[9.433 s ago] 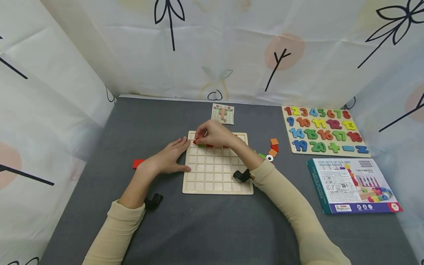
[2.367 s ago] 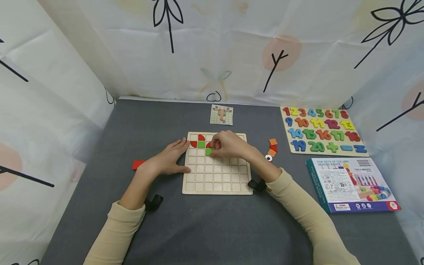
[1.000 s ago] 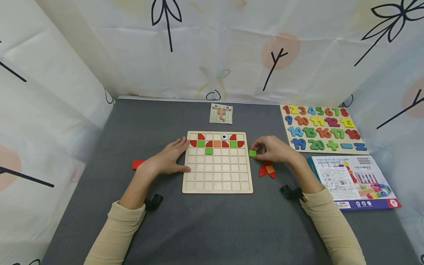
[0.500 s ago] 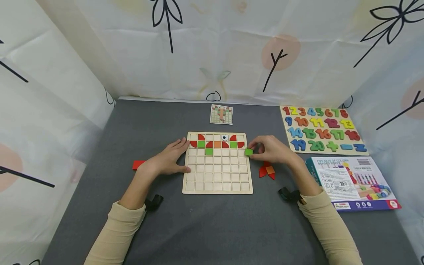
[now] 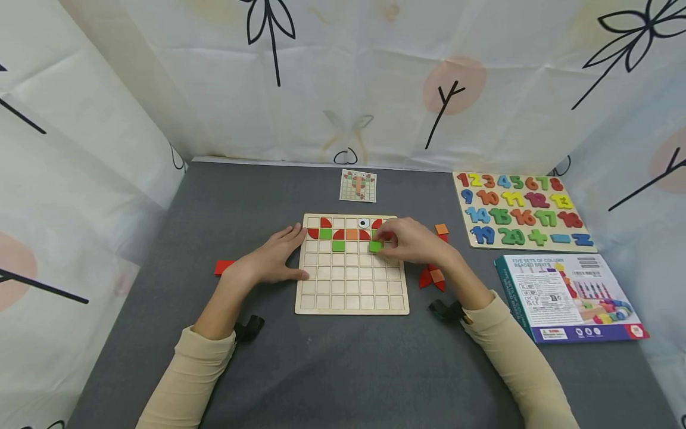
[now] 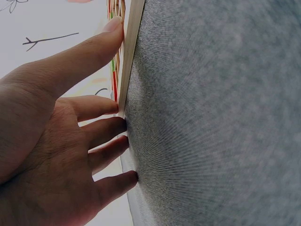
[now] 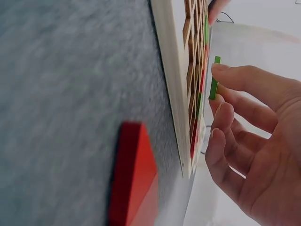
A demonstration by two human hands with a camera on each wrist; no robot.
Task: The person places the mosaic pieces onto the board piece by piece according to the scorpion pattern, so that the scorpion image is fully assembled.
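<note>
We list: one green square tile (image 5: 375, 246), pinched by opposite edges in the right hand (image 5: 408, 239) above the pale wooden grid board (image 5: 352, 286), presumably keeping its underside free; the left hand (image 5: 272, 257), fingers extended, touching the board's left edge, seemingly to steady it.

Dark grey fabric-textured tabletop (image 5: 332, 369), far edge meeting white fabric backdrop (image 5: 214, 101), lightly creased. Matching white sheets left (image 5: 69, 196) and right (image 5: 659, 262). Prints: black outline flower (image 5: 649, 25) far right, peach circle (image 5: 471, 74) with black twig (image 5: 436, 130), faded yellow-green motif (image 5: 366, 121) far middle. Soft light, greyish shading low on left sheet.
</note>
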